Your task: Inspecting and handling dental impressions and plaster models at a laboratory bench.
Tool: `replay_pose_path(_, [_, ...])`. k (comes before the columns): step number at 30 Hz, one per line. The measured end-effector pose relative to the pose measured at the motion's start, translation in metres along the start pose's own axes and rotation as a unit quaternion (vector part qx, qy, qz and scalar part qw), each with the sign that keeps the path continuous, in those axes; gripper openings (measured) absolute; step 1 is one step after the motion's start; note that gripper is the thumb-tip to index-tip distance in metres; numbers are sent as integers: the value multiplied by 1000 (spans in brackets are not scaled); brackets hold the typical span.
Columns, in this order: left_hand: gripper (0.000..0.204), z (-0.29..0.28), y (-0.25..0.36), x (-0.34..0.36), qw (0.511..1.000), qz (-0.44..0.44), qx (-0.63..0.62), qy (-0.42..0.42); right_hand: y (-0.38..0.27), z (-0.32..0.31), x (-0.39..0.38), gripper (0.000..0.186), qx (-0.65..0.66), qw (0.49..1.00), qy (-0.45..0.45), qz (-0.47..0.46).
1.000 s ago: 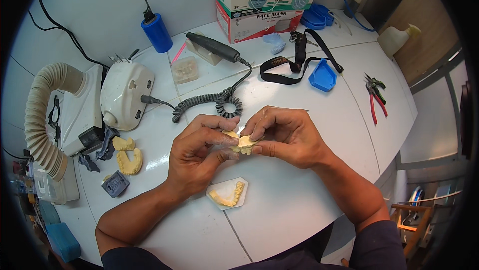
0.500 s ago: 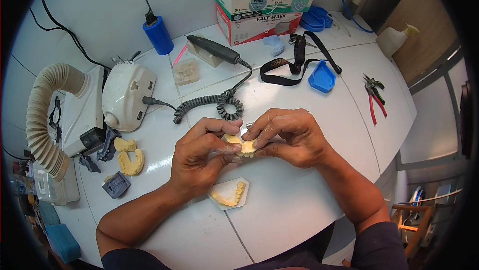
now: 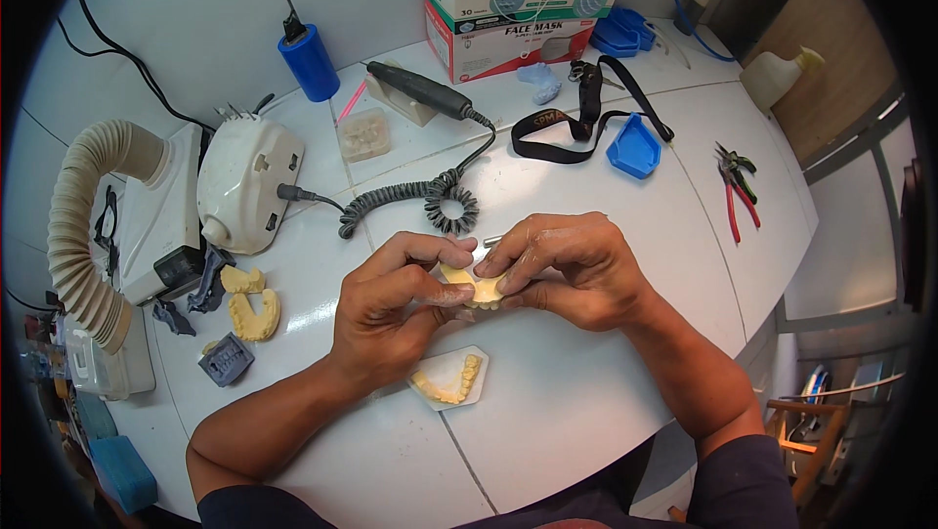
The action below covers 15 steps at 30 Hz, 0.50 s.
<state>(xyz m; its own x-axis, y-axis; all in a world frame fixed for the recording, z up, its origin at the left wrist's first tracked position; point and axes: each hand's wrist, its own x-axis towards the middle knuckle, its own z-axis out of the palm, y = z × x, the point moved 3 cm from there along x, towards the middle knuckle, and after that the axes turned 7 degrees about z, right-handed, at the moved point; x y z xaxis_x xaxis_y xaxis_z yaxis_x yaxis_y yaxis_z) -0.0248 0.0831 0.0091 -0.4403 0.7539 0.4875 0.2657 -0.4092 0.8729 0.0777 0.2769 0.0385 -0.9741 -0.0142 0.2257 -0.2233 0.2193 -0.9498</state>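
Between both hands, above the white tiled table, I hold a pale yellow plaster dental model [image 3: 486, 293] with its row of teeth toward me. My left hand [image 3: 396, 299] pinches its left side with thumb and fingers. On the other side my right hand [image 3: 562, 270] grips it, white dust on the fingers. Part of the model is covered by my fingertips. Just below lies a second dental model [image 3: 451, 379], yellow teeth on a white base. A small metal piece [image 3: 492, 241] shows behind my right fingers.
At left are more yellow models [image 3: 254, 314], grey impression pieces [image 3: 227, 360], a white control box [image 3: 250, 182] and a ribbed hose [image 3: 83, 226]. Behind lie a corded handpiece [image 3: 420, 89], mask boxes [image 3: 518, 41], a black strap [image 3: 557, 146] and a blue tray [image 3: 635, 146]. Pliers [image 3: 735, 192] rest at right.
The view has shifted very slightly. Both hands keep their grip on the dental model in nearly the same place.
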Motion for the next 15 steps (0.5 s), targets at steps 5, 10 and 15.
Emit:
replay_pose_path(5, [26,0,0,-1,1000,-10,-10,8,2,0,0,18,-9,1000,3,12])
replay_pose_path(10, [24,-2,0,0,1000,7,14,1,2,0,0,16,-5,1000,2,1])
replay_pose_path(15, [24,-1,1,0,1000,12,25,-4,2,0,-1,16,-14,1000,0,-6])
